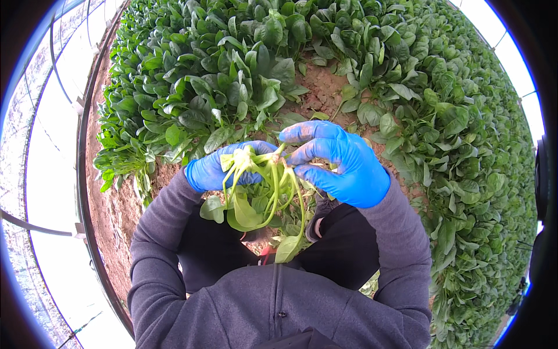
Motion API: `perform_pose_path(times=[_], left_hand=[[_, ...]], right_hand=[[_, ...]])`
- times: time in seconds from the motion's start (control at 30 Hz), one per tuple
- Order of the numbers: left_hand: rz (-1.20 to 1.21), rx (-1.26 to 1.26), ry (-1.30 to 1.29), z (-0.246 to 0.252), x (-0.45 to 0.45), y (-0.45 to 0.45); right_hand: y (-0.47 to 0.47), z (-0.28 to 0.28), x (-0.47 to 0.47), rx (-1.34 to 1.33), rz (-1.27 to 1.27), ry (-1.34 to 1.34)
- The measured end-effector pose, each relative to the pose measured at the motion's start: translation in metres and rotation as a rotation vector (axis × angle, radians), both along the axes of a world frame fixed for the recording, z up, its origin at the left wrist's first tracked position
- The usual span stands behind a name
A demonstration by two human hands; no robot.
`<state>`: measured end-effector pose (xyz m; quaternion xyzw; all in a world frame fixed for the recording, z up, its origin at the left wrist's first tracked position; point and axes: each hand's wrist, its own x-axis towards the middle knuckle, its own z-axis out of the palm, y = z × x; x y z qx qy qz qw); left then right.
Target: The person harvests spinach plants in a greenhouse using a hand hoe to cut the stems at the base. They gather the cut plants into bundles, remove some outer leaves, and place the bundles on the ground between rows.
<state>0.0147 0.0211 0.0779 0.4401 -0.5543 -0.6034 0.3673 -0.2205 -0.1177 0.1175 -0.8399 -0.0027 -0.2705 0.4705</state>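
Observation:
My left hand (213, 168), in a blue glove, is wrapped around a small bunch of spinach plants (246, 213). The pale stem bases and roots point up towards me, and the stems curve down with their leaves hanging below. My right hand (344, 161), gloved the same way and soiled at the fingertips, pinches the root end of one plant (283, 163) on the bunch's right side. Its index finger is raised beside a short stem. The palm side of my left hand is partly hidden by the stems.
Dense spinach rows (209, 78) grow ahead and to the right. Bare soil (322, 87) shows between them. A dark rail (85, 174) runs along the greenhouse film (48, 174) at left. Loose leaves and a red object (267, 250) lie between my legs.

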Motion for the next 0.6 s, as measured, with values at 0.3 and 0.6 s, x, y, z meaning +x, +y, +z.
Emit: perform_pose_path(times=[0.3, 0.6], left_hand=[[0.095, -0.095, -0.011, 0.0, -0.002, -0.001], [0.122, -0.119, 0.028, 0.007, 0.0, -0.002]], right_hand=[[-0.003, 0.008, -0.005, 0.185, -0.149, -0.095], [-0.043, 0.004, -0.019, -0.166, -0.561, 0.533]])
